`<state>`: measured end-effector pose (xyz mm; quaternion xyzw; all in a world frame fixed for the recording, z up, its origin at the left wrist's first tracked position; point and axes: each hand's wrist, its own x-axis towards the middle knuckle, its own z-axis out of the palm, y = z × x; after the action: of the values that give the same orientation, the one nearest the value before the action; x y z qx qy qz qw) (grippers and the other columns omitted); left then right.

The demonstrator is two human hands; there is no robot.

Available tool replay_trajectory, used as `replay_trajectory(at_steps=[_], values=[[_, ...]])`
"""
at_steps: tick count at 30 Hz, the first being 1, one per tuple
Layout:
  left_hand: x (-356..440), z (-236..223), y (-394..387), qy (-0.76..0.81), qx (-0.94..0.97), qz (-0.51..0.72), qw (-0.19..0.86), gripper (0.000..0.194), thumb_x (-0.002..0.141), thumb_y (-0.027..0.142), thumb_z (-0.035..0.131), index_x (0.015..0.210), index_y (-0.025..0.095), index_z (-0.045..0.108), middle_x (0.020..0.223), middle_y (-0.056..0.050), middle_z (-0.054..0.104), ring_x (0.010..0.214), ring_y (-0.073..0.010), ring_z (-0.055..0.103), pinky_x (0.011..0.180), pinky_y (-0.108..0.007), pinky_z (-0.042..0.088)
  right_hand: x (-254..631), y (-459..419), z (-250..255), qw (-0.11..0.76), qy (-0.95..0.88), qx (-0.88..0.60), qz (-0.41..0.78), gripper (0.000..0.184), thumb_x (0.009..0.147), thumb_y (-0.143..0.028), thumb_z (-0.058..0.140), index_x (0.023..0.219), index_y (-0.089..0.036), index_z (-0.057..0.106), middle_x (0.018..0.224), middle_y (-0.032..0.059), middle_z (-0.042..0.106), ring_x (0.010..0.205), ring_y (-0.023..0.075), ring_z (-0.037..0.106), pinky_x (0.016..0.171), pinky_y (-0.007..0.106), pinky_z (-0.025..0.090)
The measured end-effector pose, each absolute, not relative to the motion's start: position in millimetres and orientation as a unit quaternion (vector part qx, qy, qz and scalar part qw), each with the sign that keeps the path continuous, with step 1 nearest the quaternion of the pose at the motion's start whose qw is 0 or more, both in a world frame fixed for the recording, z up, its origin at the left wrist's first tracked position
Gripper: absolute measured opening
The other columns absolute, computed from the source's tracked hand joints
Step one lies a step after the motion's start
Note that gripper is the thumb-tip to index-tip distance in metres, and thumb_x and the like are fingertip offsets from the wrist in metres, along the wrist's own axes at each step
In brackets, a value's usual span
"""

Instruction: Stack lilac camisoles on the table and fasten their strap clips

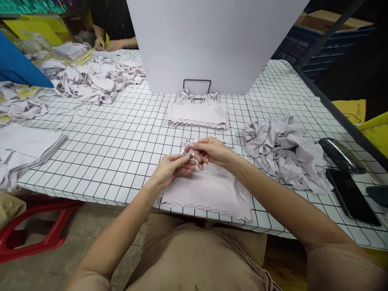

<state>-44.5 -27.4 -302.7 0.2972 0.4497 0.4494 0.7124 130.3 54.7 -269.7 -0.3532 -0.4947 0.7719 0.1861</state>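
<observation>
A pale lilac garment (206, 190) with a wavy hem lies flat in front of me at the table's near edge. Over its upper part, my left hand (174, 169) and my right hand (211, 152) meet, fingertips almost touching. Both pinch a narrow strap (190, 152) of the same pale cloth, thumb against forefinger. My fingers hide part of the strap and the garment's top edge. Just beyond sits a folded stack of similar garments (197, 113), their straps bunched at the far end.
A crumpled heap of garments (285, 151) lies right, beside a phone (353, 198) and a dark glossy object (342, 155). Left are a folded pile (27, 145) and a loose heap (91, 79). A white board (212, 44) stands ahead; a co-worker's hands (110, 43) are far left.
</observation>
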Motion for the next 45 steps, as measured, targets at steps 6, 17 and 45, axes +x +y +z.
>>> replay_trajectory(at_steps=[6, 17, 45], values=[[-43.4, -300.3, -9.8, 0.48, 0.343, 0.495, 0.638, 0.033, 0.073, 0.041, 0.085, 0.084, 0.011, 0.077, 0.071, -0.006, 0.073, 0.055, -0.0117, 0.063, 0.054, -0.024, 0.053, 124.1, 79.8, -262.4, 0.299, -0.513, -0.367, 0.716, 0.037, 0.077, -0.036, 0.082, 0.102, -0.011, 0.072, 0.048, -0.0056, 0.058, 0.035, 0.0058, 0.038, 0.044, 0.026, 0.055], [-48.6, -304.0, -8.5, 0.499, 0.411, 0.475, 0.596, 0.034, 0.07, 0.045, 0.086, 0.078, 0.013, 0.077, 0.068, -0.003, 0.07, 0.057, -0.0101, 0.06, 0.053, -0.022, 0.05, 143.1, 76.8, -294.8, 0.35, -0.788, -0.367, 0.349, 0.02, 0.083, -0.03, 0.076, 0.098, -0.018, 0.072, 0.093, 0.0071, 0.072, 0.081, 0.0207, 0.066, 0.078, 0.042, 0.059], [-30.4, -326.5, -37.5, 0.586, 0.724, 0.246, 0.269, 0.019, 0.082, 0.023, 0.081, 0.089, 0.021, 0.064, 0.093, 0.002, 0.071, 0.093, -0.0213, 0.057, 0.084, -0.039, 0.034, 169.0, 36.9, -317.8, 0.258, -0.841, -0.316, 0.355, 0.012, 0.092, -0.018, 0.061, 0.087, -0.021, 0.071, 0.083, 0.0037, 0.072, 0.086, 0.0209, 0.059, 0.082, 0.04, 0.047]])
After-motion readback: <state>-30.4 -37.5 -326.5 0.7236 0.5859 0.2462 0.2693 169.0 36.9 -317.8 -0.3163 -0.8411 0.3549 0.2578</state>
